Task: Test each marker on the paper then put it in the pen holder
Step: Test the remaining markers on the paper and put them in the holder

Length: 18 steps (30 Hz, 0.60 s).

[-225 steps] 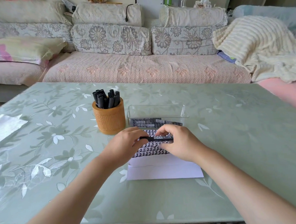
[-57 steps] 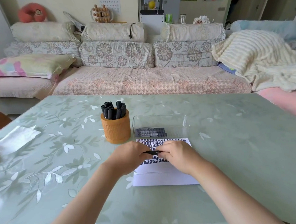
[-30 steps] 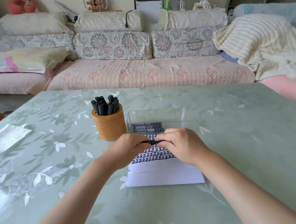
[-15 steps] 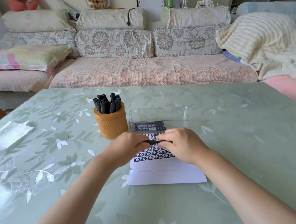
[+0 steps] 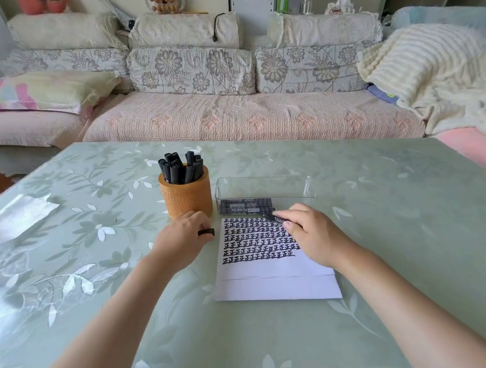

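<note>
While L hand [image 5: 182, 240] pinches 1 cap [image 5: 206, 232], R hand [image 5: 310, 235] grips 1 black marker [image 5: 271, 217], uncapped; 1 paper [image 5: 271, 286], 1 pen holder [image 5: 187, 200].

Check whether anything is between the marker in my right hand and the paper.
Nothing visible does. The right hand holds the marker just above the upper edge of the paper, and the left hand holds the cap off to its left.

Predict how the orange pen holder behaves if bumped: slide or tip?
Probably slides before tipping: the pen holder looks squat, about as wide as tall, on a glossy table. The markers standing in it rise above the rim, so a high push could rock it. It looks rigid, so a grip shouldn't deform it.
</note>
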{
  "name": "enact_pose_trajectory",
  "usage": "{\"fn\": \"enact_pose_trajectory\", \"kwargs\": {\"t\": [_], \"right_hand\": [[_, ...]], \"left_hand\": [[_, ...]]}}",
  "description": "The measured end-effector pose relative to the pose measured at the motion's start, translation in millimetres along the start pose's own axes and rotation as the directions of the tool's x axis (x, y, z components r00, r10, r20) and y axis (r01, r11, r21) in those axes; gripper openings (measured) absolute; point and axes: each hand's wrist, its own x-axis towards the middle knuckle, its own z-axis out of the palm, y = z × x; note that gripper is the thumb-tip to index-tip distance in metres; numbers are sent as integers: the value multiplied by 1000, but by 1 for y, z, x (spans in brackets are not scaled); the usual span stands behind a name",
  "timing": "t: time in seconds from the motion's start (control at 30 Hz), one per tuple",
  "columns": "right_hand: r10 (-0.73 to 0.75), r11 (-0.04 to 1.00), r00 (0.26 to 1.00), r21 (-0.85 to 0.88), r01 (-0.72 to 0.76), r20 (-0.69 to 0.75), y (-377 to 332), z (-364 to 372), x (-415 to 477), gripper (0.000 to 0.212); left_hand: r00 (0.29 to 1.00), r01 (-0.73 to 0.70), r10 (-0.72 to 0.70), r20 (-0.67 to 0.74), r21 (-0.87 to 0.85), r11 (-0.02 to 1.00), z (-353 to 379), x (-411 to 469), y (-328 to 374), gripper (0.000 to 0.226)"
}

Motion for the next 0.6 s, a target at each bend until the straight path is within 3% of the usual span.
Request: {"fn": "enact_pose_trajectory", "kwargs": {"t": [0.1,0.23,0.3,0.43,0.5,0.6], "right_hand": [[-15,996,1000,83,15,-2,-5,-1,-4,51],[-86,992,995,82,91,-58,-3,-1,-7,38],[-76,990,995,112,83,-71,-1,-3,-9,43],[-49,996,997,76,54,-67,4,-11,-16,69],[-69,996,994,54,74,-87,8,-13,-20,60],[-71,989,986,119,90,-148,11,-13,-29,20]], "left_hand": [[1000,16,-16,15,-6,1000,3,-1,0,13],[999,26,-26,26,-19,999,5,-3,0,24],[1000,26,-26,4,-39,999,4,-4,3,28],[976,-157,141,-167,-89,984,9,-9,30,24],[948,-290,262,-181,-156,944,14,-15,53,17],[890,-454,435,-138,-186,871,27,-27,84,16]]}}
